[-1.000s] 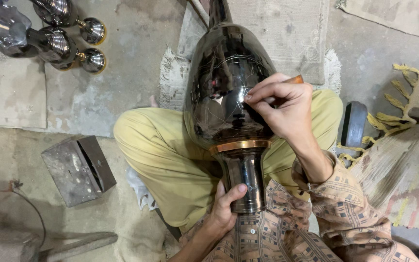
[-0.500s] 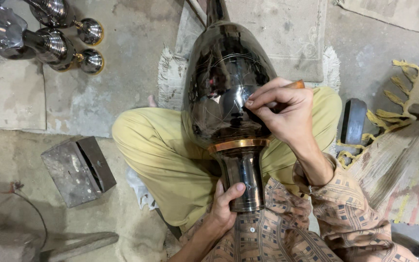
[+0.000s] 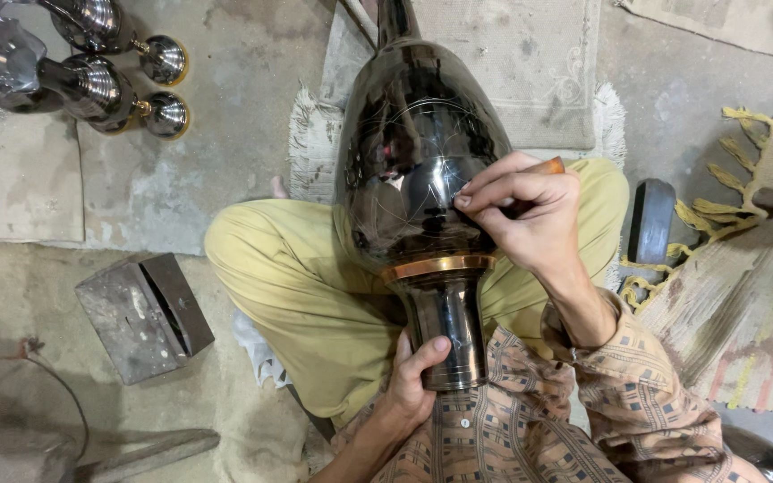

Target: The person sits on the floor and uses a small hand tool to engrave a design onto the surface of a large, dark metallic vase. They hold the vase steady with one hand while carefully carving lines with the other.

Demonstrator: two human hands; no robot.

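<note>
Barely shifted since earlier: right hand (image 3: 530,219) stays clamped on a wooden-handled tool (image 3: 543,170) against the dark vase (image 3: 413,152) on the lap; left hand (image 3: 418,380) grips vase's base.

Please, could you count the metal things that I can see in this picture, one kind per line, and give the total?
Large dark engraved vase, in the lap: 1
Shiny silver vessels on the floor, top left: 2
Grey metal block on the floor: 1
Total: 4
</note>
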